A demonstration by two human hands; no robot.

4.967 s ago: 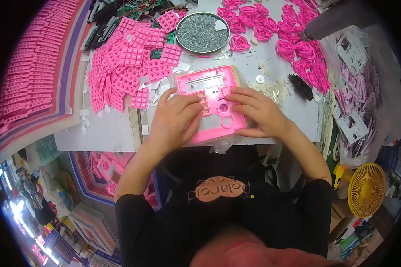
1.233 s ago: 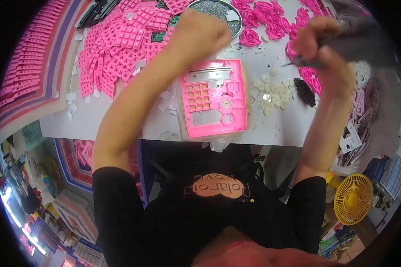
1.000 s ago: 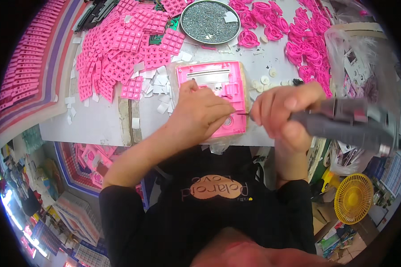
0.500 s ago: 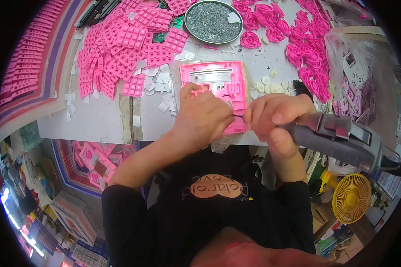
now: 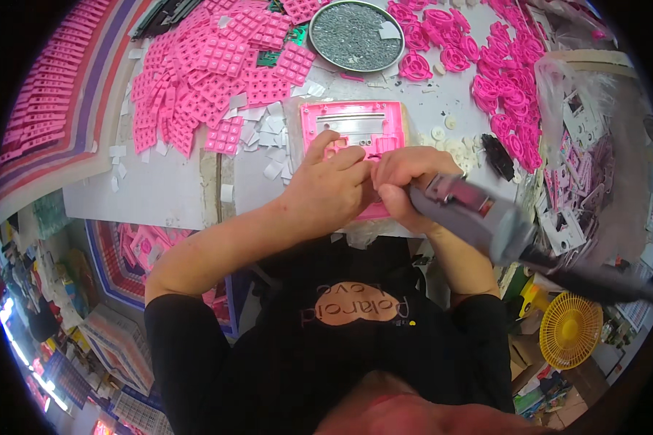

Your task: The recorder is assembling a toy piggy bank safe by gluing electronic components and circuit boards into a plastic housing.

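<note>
A pink plastic casing (image 5: pixel 394 116) with a silvery strip lies on the table in front of me. My left hand (image 5: pixel 331 185) rests over its lower left part. One finger is raised at the casing's left, while the others close together near its middle; what they pinch, if anything, is hidden. Right beside it, my right hand (image 5: pixel 412 174) grips a grey electric screwdriver (image 5: pixel 471 217), whose body slants down to the right. The fingers of both hands meet over the casing and cover the screwdriver's tip.
Behind the casing stands a round metal dish (image 5: pixel 355 36) of small screws. Pink keypads (image 5: pixel 218 72) are heaped at the left, pink ring-shaped parts (image 5: pixel 504 87) at the right. White round pieces (image 5: pixel 461 148) and a black part (image 5: pixel 498 156) lie nearer. A yellow fan (image 5: pixel 571 330) is at lower right.
My right hand has moved left with the electric screwdriver, up against my left hand. The screwdriver's body now tilts more steeply. The whole scene has shifted slightly right in the view.
</note>
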